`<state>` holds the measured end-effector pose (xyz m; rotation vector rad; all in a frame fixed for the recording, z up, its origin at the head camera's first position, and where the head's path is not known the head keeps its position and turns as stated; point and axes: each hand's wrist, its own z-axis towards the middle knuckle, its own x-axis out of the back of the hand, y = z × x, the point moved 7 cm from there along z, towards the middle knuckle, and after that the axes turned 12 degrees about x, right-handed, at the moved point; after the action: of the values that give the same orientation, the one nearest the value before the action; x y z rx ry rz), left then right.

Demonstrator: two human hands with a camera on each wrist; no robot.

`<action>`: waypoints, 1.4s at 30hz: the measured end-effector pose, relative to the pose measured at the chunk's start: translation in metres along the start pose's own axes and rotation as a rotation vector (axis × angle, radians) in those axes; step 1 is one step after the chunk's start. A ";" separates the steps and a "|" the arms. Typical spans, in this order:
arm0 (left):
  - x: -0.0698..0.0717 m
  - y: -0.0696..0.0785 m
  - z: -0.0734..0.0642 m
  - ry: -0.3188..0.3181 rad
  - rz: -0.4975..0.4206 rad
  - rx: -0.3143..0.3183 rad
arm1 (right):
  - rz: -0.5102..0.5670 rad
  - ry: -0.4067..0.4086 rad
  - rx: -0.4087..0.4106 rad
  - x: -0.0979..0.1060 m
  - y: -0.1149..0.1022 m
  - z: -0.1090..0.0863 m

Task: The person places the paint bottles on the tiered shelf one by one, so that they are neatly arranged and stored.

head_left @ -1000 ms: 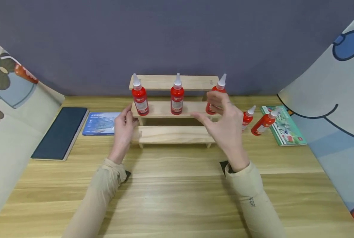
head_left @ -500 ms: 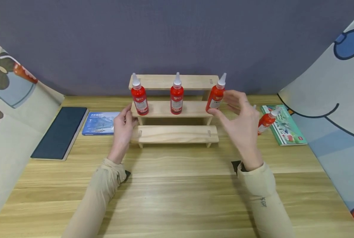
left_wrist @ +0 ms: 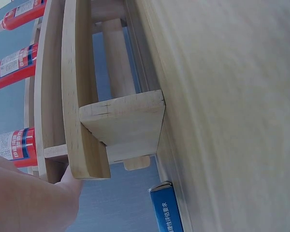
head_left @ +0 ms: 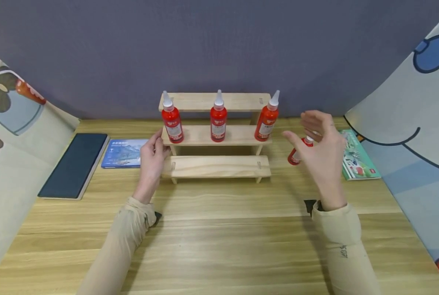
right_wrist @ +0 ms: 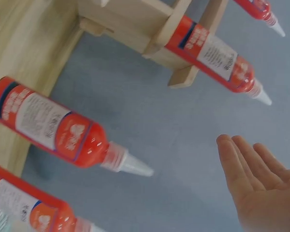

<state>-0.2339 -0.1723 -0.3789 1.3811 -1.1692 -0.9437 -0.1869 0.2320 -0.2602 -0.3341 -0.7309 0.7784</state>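
A three-tier wooden display shelf (head_left: 217,166) stands against the back wall. My left hand (head_left: 153,157) grips its left end; in the left wrist view the thumb lies at the end of a tier. On the middle tier stand three red squeeze bottles with white nozzles: a left one (head_left: 173,123), a middle one (head_left: 218,123) and a right one (head_left: 267,123). My right hand (head_left: 324,149) is empty, fingers spread from the thumb, beside a red bottle (head_left: 295,157) on the table. Another red bottle (right_wrist: 26,200) shows in the right wrist view, hidden by that hand in the head view.
On the left lie a dark notebook (head_left: 75,164) and a blue picture-covered box or book (head_left: 121,153), partly behind the left hand. A green booklet (head_left: 359,157) lies at the right. Printed fabric panels border both sides of the table (head_left: 219,237).
My right hand has moved rightward from the right bottle on the shelf to the loose bottles on the table. The left hand stays at the shelf's end.
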 end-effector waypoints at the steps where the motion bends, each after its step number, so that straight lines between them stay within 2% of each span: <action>1: 0.000 0.000 0.000 -0.003 -0.001 -0.001 | -0.012 -0.001 -0.009 0.001 0.002 -0.001; 10: 0.002 -0.001 -0.001 -0.004 -0.007 0.008 | -0.067 0.027 -0.035 0.009 0.021 -0.005; 20: 0.001 0.000 0.000 -0.009 -0.009 -0.001 | -0.097 0.002 -0.113 0.012 0.053 -0.012; 29: 0.001 0.002 0.000 -0.005 -0.020 0.006 | -0.108 -0.168 -0.255 0.002 0.083 -0.024; 36: 0.001 0.001 0.000 -0.018 -0.024 0.015 | -0.096 -0.216 -0.275 -0.002 0.097 -0.030; 42: 0.000 0.001 0.000 -0.022 -0.022 0.009 | -0.065 -0.296 -0.302 -0.008 0.107 -0.036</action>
<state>-0.2339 -0.1720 -0.3781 1.3959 -1.1784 -0.9724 -0.2207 0.2985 -0.3454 -0.4703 -1.1379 0.6625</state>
